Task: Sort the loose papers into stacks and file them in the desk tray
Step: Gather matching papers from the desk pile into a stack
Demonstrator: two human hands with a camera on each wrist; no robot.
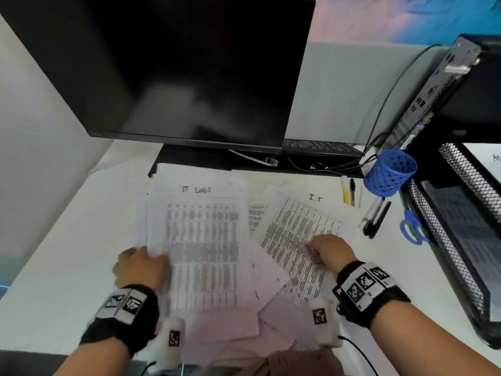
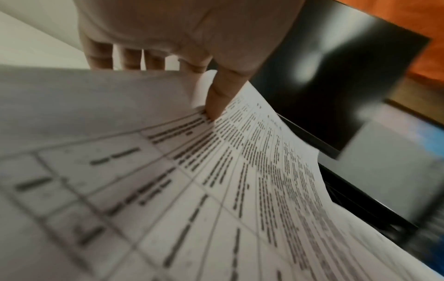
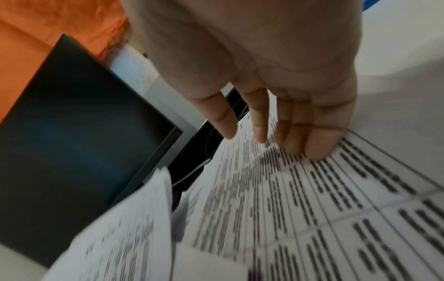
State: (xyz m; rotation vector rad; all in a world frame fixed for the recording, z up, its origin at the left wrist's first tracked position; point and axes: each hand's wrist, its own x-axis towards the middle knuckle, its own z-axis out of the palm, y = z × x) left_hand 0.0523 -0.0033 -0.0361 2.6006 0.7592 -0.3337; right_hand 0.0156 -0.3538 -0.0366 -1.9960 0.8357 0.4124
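Printed sheets lie spread over the white desk in front of me. My left hand (image 1: pixel 141 264) pinches the left edge of a stack headed "IT Logs" (image 1: pixel 202 240). In the left wrist view its thumb (image 2: pixel 217 98) lies on top of that stack (image 2: pixel 228 190), the other fingers behind the raised edge. My right hand (image 1: pixel 329 251) rests with straight fingers on a tilted sheet headed "I.T" (image 1: pixel 292 234). Its fingertips (image 3: pixel 317 150) press on that sheet's print (image 3: pixel 312 209). More loose papers (image 1: pixel 244 324) overlap near the front edge. The black mesh desk tray (image 1: pixel 458 183) stands at the right.
A dark monitor (image 1: pixel 189 71) stands just behind the papers, a keyboard (image 1: pixel 320 145) and cables behind it. A blue pen cup (image 1: pixel 389 172), pens (image 1: pixel 375 217) and blue scissors (image 1: pixel 412 229) lie between the papers and the tray. A computer case (image 1: pixel 444 85) stands at the back right.
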